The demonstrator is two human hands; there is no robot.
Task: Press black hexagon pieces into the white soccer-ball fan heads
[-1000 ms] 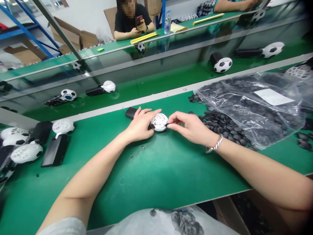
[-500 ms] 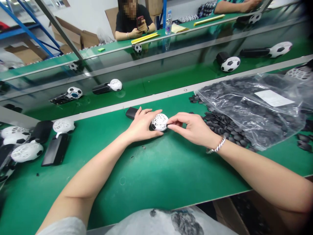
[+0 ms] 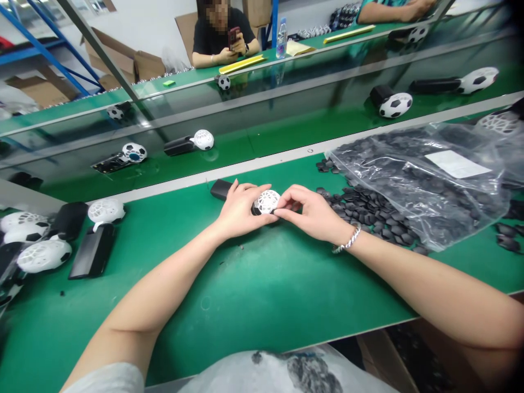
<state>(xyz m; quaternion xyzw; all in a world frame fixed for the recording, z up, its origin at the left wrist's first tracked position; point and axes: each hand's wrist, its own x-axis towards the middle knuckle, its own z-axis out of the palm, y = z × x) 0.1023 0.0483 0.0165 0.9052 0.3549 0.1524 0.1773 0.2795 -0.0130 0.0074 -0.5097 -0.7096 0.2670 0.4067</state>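
A white, openwork ball (image 3: 268,201) with black patches, like a small football, lies on the green table in front of me. Its black handle (image 3: 220,189) sticks out past my left hand (image 3: 244,210), whose thumb and fingers are wrapped round the ball. My right hand (image 3: 313,213) meets the ball's right side, thumb and forefinger pinched on a small black piece (image 3: 275,210) that is mostly hidden by the fingertips. Just beyond that hand is a heap of loose black pieces (image 3: 364,210).
A clear plastic bag (image 3: 426,169) of black pieces lies to the right. Several ball-headed devices (image 3: 45,255) are piled at the left. Beyond the table's raised pale edge (image 3: 282,160), more devices (image 3: 395,105) lie on a green belt. A person (image 3: 223,38) holding a phone sits across.
My right hand has moved left, bringing the black piece against the ball. Devices on the near belt have shifted right; those on the farther strip have shifted left.
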